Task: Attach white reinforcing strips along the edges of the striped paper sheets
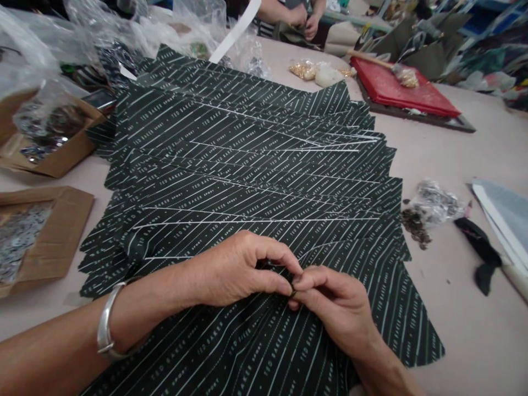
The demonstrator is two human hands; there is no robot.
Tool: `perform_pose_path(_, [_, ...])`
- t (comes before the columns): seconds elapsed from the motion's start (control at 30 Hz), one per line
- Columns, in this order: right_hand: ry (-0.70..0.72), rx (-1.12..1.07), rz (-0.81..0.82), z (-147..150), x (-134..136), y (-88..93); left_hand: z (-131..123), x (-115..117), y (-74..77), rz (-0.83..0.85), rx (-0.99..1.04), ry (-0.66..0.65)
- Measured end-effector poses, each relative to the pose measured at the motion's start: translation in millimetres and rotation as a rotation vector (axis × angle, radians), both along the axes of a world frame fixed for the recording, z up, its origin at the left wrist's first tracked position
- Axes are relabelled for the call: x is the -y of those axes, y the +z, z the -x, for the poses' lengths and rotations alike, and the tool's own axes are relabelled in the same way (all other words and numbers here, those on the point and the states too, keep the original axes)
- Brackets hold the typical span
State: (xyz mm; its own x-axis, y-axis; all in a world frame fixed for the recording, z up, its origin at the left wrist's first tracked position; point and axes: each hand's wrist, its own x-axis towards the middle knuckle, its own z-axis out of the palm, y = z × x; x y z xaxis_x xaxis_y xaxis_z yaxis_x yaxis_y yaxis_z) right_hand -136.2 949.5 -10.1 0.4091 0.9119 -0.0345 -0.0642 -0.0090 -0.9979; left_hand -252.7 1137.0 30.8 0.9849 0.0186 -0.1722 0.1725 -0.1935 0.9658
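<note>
My left hand (243,269), with a silver bangle on its wrist, and my right hand (334,300) meet fingertip to fingertip over dark striped fabric. Thumb and forefinger are pinched together on each. A small dark bit shows between the fingertips, mostly hidden, and I cannot make out what it is. Just below them the fabric is puckered into folds. The dark green fabric panels (247,192), printed with white slanting lines and lettering, lie overlapped in a wide layered stack. The nearest panel drapes towards me under both hands.
Cardboard boxes (70,236) of small metal parts stand at left, with plastic bags (165,27) behind. To the right lie a bag of metal pieces (437,203), loose dark discs (416,228) and a black strip (478,242). Beyond are a red slab (400,88) and another person's hands (307,22).
</note>
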Motion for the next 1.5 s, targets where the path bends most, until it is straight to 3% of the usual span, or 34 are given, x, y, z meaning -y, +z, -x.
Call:
perform_pose_path(0.23, [0.014, 0.191, -0.13, 1, -2, 2.3, 2, -4, 1.8, -0.052, 0.095, -0.072])
perform_pose_path(0.7, [0.029, 0.07, -0.092, 3, -4, 0.6, 2, -5, -6.7, -0.01, 0.128, -0.121])
perform_pose_path(0.9, [0.027, 0.031, -0.063, 2, -3, -0.5, -1, 0, -11.7, 0.008, 0.125, -0.082])
perform_pose_path(1.13, [-0.038, 0.084, 0.032, 4, -6, 1.6, 9, 1, -2.2, -0.089, -0.171, 0.125])
perform_pose_path(1.23, [-0.076, 0.111, 0.081, 6, -8, 3.1, 14, -1, 1.5, -0.142, -0.342, 0.107])
perform_pose_path(1.5, [-0.069, 0.261, 0.071, 7, -11, 2.4, 16, 6, -3.8, 0.009, -0.412, 0.165])
